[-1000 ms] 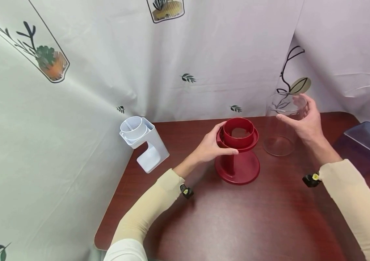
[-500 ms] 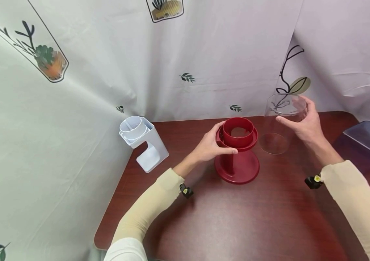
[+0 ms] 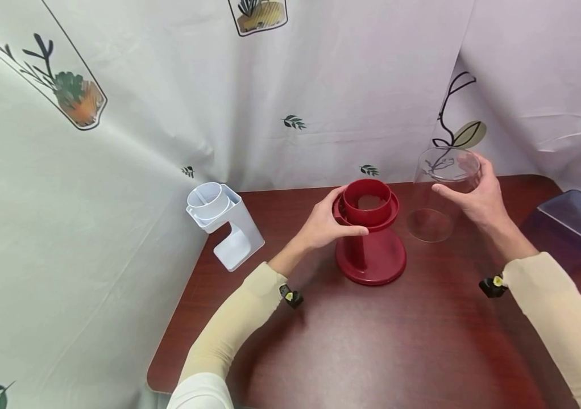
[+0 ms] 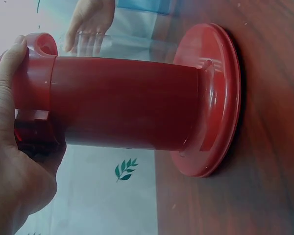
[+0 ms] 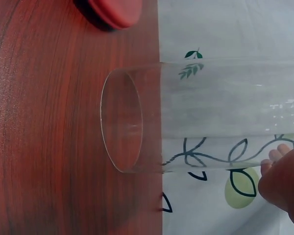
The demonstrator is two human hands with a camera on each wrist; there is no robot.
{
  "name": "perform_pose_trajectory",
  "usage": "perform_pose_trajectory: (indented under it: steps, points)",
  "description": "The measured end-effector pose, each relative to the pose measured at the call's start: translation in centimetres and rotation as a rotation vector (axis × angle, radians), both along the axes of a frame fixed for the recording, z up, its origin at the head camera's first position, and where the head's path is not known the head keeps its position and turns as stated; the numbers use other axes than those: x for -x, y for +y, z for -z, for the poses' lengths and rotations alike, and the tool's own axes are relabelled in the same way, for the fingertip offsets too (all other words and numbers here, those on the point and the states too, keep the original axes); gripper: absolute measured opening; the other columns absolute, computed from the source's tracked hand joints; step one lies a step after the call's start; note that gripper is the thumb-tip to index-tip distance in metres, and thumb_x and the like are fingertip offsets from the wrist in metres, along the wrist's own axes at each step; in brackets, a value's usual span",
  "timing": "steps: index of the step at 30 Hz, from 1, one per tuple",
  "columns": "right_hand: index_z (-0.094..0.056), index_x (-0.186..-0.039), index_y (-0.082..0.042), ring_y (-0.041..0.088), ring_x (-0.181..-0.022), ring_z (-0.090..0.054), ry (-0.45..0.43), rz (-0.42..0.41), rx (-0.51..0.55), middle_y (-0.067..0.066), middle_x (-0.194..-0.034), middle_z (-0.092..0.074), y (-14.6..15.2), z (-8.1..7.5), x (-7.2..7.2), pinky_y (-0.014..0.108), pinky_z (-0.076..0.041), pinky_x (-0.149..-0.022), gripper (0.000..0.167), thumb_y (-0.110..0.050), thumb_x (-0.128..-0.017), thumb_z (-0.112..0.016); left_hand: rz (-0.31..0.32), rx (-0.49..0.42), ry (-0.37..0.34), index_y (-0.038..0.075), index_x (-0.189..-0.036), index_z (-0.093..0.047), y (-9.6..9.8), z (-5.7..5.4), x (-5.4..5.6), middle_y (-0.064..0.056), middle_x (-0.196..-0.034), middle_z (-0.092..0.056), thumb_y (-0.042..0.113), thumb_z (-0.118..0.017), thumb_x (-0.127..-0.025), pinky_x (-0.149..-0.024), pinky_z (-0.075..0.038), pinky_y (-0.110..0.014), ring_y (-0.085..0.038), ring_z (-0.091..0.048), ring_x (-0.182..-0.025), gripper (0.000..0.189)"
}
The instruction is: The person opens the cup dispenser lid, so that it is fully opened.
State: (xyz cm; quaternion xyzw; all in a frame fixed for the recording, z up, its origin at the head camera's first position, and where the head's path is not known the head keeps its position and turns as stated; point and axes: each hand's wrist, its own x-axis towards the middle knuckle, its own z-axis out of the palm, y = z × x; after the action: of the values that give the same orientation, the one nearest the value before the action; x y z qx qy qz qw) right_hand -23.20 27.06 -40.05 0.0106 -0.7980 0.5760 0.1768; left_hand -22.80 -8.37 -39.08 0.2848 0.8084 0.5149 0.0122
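Note:
My left hand [image 3: 321, 225] grips the upper ring of a red stand [image 3: 372, 260], fingers behind and thumb along the front. The stand has a wide round base, a thick column and a round open collar on top; in the left wrist view its column [image 4: 130, 103] runs from the hand to the base. To its right, my right hand [image 3: 481, 196] holds a clear open-ended cylinder [image 3: 431, 211] near its upper end, thumb on the near side. In the right wrist view the clear cylinder [image 5: 215, 103] shows its round lower edge over the wood; part of the right hand is out of frame.
A white stand [image 3: 245, 227] with a similar round collar stands at the table's back left. At the right is a translucent blue-violet bin [image 3: 577, 218]. A patterned white sheet [image 3: 321, 85] hangs behind the dark red wooden table [image 3: 372, 352].
My right hand has shifted the clear cylinder's lower end slightly left. The red stand's top has moved a little left and up with my left hand.

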Motion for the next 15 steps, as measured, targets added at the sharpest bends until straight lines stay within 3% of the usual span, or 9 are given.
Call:
perform_pose_trajectory:
  steps: [8, 15]
  points:
    - [-0.023, -0.166, -0.011, 0.018, -0.153, -0.037, 0.003, 0.002, 0.001, 0.016, -0.166, -0.039, 0.0, 0.0, 0.0, 0.025, -0.025, -0.125, 0.099, -0.017, -0.090, -0.086, -0.051, -0.027, 0.006, 0.018, -0.158, -0.044, -1.4, -1.6, 1.1, 0.004, -0.142, -0.060, 0.035, -0.095, -0.080, -0.095, -0.059, -0.031, -0.013, -0.062, -0.121, 0.095]
    - [-0.022, -0.167, -0.012, 0.017, -0.154, -0.036, -0.012, 0.007, -0.011, 0.014, -0.167, -0.039, 0.0, -0.1, -0.2, 0.026, -0.025, -0.125, 0.100, -0.020, -0.091, -0.086, -0.114, -0.047, 0.020, 0.014, -0.160, -0.042, -2.8, -2.2, 2.8, 0.002, -0.146, -0.058, 0.035, -0.095, -0.080, -0.094, -0.060, -0.034, -0.014, -0.059, -0.124, 0.098]
